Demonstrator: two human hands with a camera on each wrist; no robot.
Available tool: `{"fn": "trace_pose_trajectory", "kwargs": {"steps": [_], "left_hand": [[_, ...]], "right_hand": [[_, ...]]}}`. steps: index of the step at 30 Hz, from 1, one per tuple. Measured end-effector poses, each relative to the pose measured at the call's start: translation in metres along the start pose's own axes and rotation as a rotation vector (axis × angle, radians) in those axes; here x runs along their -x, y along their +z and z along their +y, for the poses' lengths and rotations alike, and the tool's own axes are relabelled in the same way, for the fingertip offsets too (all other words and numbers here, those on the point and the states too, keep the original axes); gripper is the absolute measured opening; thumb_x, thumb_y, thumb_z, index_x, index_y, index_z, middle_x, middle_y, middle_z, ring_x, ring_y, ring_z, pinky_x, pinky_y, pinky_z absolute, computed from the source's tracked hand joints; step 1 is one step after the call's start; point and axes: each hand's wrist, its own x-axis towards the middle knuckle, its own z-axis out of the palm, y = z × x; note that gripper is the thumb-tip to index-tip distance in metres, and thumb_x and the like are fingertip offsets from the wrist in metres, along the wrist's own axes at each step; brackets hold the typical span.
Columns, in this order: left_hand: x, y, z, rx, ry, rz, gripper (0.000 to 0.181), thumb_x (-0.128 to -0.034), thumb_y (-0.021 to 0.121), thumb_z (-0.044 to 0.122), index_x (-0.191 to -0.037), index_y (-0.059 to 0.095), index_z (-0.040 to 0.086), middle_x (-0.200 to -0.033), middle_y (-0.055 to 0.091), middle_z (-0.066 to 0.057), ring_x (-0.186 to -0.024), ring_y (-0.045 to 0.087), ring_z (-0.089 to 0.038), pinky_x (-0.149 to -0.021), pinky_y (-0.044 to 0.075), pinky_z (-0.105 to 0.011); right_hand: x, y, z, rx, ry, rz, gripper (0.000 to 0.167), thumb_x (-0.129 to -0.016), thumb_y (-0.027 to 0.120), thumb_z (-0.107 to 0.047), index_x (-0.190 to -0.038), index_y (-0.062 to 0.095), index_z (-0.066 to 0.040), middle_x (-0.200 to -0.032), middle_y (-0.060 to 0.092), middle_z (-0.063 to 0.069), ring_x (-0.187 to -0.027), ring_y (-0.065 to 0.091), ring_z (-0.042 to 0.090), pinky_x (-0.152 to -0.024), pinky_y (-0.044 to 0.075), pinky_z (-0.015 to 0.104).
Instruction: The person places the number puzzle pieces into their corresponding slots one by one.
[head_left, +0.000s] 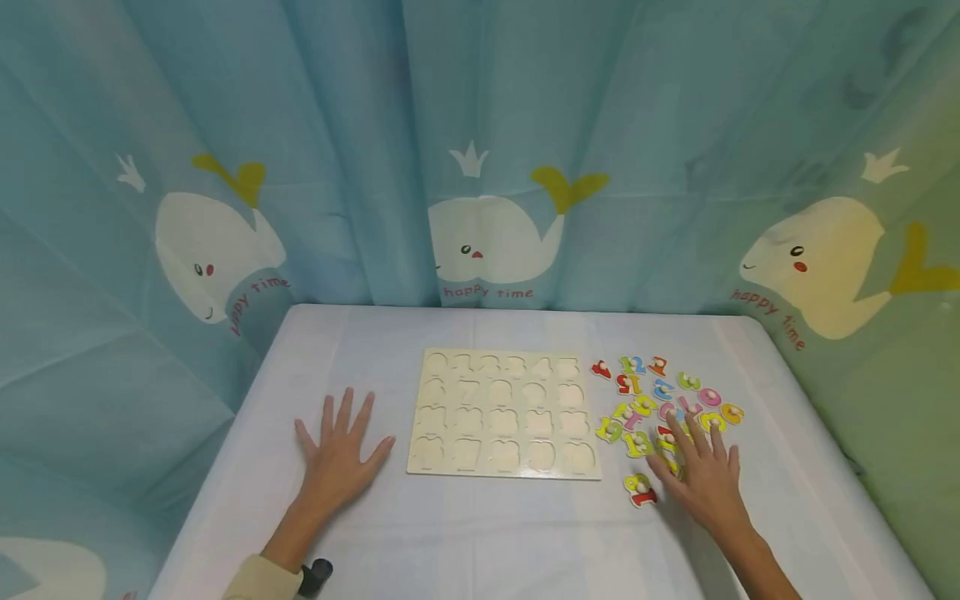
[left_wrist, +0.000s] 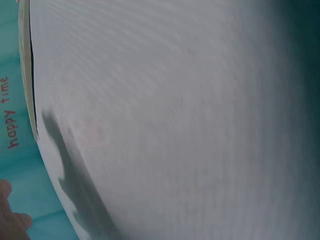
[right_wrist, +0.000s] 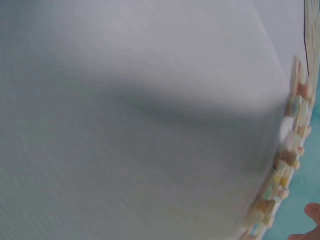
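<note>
From the head view, my right hand [head_left: 705, 483] is spread wide, fingers over the near right side of the loose pieces [head_left: 642, 406]; I cannot tell whether the tips touch any. The pieces lie ahead of it and to its left, between that hand and the board [head_left: 485, 425], and it is clearly the nearer hand to them. One green-and-red cluster [head_left: 641, 490] sits apart, nearer me, left of my thumb; a red 4 [head_left: 601, 369] lies just beside the board's far right corner. The board lies flat on the table [head_left: 525, 542], its long axis running left to right across me. Its hollows [head_left: 504, 454] stand in four rows, and I see no piece in any. My left hand [head_left: 333, 467] also lies wide, fingers spread, holding nothing, its thumb near the board's left edge.

From the left wrist, I see mostly table, the board's edge at upper left and a bit of my fingers at lower left.

From the right wrist, the pieces line the right side, knobs [right_wrist: 289, 158] sticking up, with one of my fingertips in the lower corner.
</note>
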Motion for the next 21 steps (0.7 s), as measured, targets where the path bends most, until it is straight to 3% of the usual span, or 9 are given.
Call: {"fn": "trace_pose_trajectory", "kwargs": {"steps": [4,6,13,21], "left_hand": [[0.002,-0.001,0.002,0.025,0.001,-0.013,0.074,-0.0854,0.059,0.047,-0.144,0.037,0.008,-0.149,0.024,-0.023,-0.136,0.011,-0.047,-0.096,-0.007,-0.072],[0.004,-0.001,0.004,0.07,0.012,-0.052,0.073,-0.0861,0.06,0.045,-0.144,0.036,0.006,-0.148,0.028,-0.022,-0.135,0.015,-0.046,-0.098,-0.003,-0.071],[0.006,0.004,0.01,0.283,0.151,-0.277,0.069,-0.0852,0.066,0.037,-0.14,0.04,0.002,-0.145,0.037,-0.018,-0.135,0.026,-0.038,-0.107,0.016,-0.057],[0.002,0.006,0.019,0.354,0.164,-0.316,0.044,-0.0841,0.07,0.029,-0.118,0.052,0.006,-0.141,0.041,-0.018,-0.134,0.028,-0.037,-0.108,0.016,-0.053]], "right_hand": [[0.005,0.004,0.0,-0.002,-0.003,0.006,0.071,-0.083,0.064,-0.043,-0.139,0.04,-0.006,-0.139,0.035,0.03,-0.125,0.022,0.057,-0.095,0.011,0.074],[0.006,0.006,0.001,-0.018,0.012,0.012,0.068,-0.085,0.064,-0.039,-0.139,0.04,-0.003,-0.138,0.034,0.031,-0.125,0.023,0.057,-0.095,0.014,0.073],[0.002,0.0,0.012,-0.146,0.161,0.021,0.06,-0.09,0.059,-0.016,-0.139,0.034,0.006,-0.133,0.039,0.034,-0.121,0.035,0.051,-0.092,0.032,0.065],[-0.004,-0.008,0.024,-0.209,0.213,0.052,0.05,-0.093,0.054,-0.012,-0.135,0.038,0.011,-0.126,0.043,0.035,-0.116,0.039,0.05,-0.091,0.034,0.063]]}}
